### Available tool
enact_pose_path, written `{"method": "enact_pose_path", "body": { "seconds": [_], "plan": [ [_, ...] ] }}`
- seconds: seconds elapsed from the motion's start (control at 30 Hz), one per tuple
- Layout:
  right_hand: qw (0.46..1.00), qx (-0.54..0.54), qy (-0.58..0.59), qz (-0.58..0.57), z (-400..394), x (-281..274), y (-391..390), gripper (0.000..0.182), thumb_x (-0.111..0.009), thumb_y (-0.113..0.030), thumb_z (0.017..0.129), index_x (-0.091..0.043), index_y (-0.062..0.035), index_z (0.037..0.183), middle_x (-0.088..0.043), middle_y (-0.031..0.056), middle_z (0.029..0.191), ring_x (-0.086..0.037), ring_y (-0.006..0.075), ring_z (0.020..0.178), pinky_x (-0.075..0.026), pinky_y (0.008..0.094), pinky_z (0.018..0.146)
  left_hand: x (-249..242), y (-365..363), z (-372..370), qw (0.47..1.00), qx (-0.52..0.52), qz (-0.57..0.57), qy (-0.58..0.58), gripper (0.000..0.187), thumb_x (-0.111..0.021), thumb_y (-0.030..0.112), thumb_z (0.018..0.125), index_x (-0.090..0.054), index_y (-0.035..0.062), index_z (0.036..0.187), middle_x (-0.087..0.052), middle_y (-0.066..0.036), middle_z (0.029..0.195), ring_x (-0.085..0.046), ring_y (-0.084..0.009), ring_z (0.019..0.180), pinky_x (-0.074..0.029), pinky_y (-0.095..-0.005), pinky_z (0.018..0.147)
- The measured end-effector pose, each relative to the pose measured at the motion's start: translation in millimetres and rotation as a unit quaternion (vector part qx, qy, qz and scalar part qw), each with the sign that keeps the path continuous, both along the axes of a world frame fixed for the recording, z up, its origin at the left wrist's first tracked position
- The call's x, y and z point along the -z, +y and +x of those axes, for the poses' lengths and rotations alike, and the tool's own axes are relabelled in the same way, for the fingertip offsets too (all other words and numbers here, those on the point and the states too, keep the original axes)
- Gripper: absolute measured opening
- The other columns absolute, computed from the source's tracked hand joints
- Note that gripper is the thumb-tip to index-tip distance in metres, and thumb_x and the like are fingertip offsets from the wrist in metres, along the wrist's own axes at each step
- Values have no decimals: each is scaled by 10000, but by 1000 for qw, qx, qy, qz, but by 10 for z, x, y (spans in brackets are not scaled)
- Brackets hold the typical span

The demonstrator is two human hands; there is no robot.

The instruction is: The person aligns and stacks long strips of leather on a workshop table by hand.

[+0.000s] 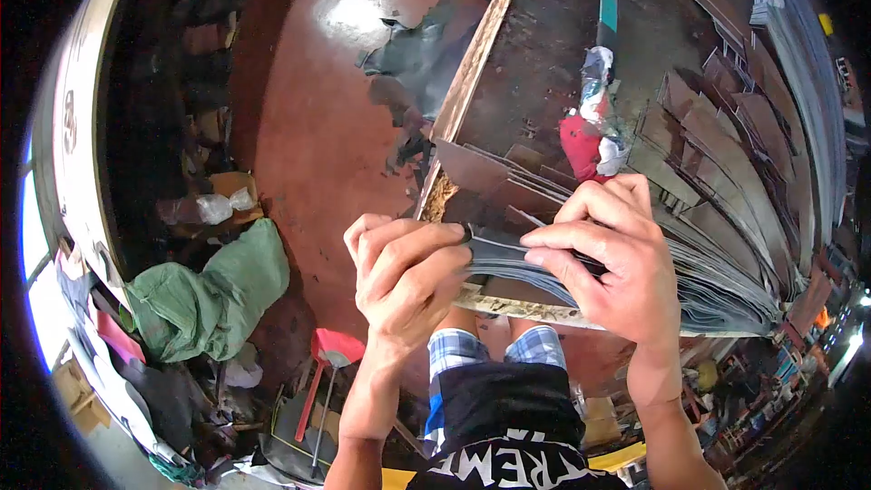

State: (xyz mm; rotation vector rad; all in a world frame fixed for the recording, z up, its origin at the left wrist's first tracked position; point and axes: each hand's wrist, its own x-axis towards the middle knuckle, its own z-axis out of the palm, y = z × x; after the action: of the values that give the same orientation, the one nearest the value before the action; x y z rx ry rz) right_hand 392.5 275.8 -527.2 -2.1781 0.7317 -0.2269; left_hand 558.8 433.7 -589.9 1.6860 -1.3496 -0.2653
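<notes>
A stack of long, thin dark grey strips [522, 269] lies along the near edge of the table, its layers fanning to the right. My left hand [408, 268] is closed at the stack's left end, fingers curled and pinching the end of a dark strip. My right hand [612, 254] bends over the stack from the right, thumb and forefinger pinched at the upper strip's edge; the exact contact is partly hidden. Beyond my hands lies a long knife [607, 9], its handle wrapped in plastic and red cloth [581, 145].
More brown and grey strips [717, 141] are heaped across the table's right side. The table's wooden edge [481, 45] runs along the left. Dark scraps [417, 63] litter the red floor [313, 145]. A green sack [213, 295] and a red dustpan [337, 347] are at lower left.
</notes>
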Motion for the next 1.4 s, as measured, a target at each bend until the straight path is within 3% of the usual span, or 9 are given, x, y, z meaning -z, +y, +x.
{"method": "enact_pose_path", "body": {
  "seconds": [0.23,0.4,0.6,0.83,0.9,1.13,1.2,1.23,1.4],
  "plan": [
    [999,-10,17,48,-29,-7,-36,103,-783,-170,825,-743,-113,901,-577,-1,826,-563,198,796,-369,403,868,-9,-27,-18,1000,2,2,-12,295,-802,54,696,-731,125,973,-757,-16,1072,-656,-202,914,-446,-421,866],
    [1000,15,20,5,38,-36,-2,104,-818,-88,766,-768,-102,856,-607,-6,777,-552,185,744,-383,365,844,3,-18,0,1000,5,-2,-13,291,-802,56,722,-719,136,989,-762,-9,1077,-667,-196,916,-447,-420,870],
    [999,27,27,2,31,-45,-2,102,-815,-88,774,-759,-107,856,-608,-9,778,-566,186,744,-390,377,866,0,-20,-1,1000,10,-8,-7,280,-798,50,731,-718,135,985,-766,-8,1057,-672,-193,906,-445,-423,874],
    [998,-2,24,-59,-19,39,34,159,-793,-159,833,-683,-121,940,-570,-3,846,-560,214,805,-375,429,868,2,1,-1,1000,16,-15,3,302,-805,32,715,-716,136,984,-762,-6,1025,-672,-197,904,-442,-437,879],
    [996,22,23,-88,-2,29,58,158,-830,-90,768,-732,-122,888,-597,-16,806,-567,188,761,-390,409,873,-5,4,-1,1000,17,-14,16,315,-811,22,703,-712,135,980,-762,-9,1016,-673,-199,910,-442,-439,875],
    [995,18,2,-101,-40,70,92,200,-848,-72,737,-727,-128,886,-584,-18,805,-544,195,755,-389,415,860,-30,-78,-19,1000,17,8,9,355,-820,36,680,-745,128,1015,-729,0,981,-647,-200,886,-435,-418,860],
    [995,40,-9,-93,-32,76,83,196,-850,-71,734,-728,-125,878,-587,-17,799,-537,197,750,-394,412,846,-11,-69,16,998,64,0,-12,358,-821,23,658,-732,90,998,-708,-56,999,-644,-240,924,-478,-434,815],
    [995,23,-11,-97,-58,96,78,214,-826,-120,781,-680,-130,937,-560,-27,848,-548,187,770,-385,441,889,-11,-65,5,998,60,5,-1,334,-817,32,683,-730,100,998,-709,-45,996,-639,-237,920,-478,-430,814],
    [994,21,-13,-102,-13,112,123,218,-828,-119,773,-687,-130,939,-563,-27,848,-545,188,766,-379,434,878,44,-39,36,999,51,-6,7,352,-807,84,683,-756,146,1025,-727,-4,1036,-628,-194,927,-431,-410,859]
  ]
}}
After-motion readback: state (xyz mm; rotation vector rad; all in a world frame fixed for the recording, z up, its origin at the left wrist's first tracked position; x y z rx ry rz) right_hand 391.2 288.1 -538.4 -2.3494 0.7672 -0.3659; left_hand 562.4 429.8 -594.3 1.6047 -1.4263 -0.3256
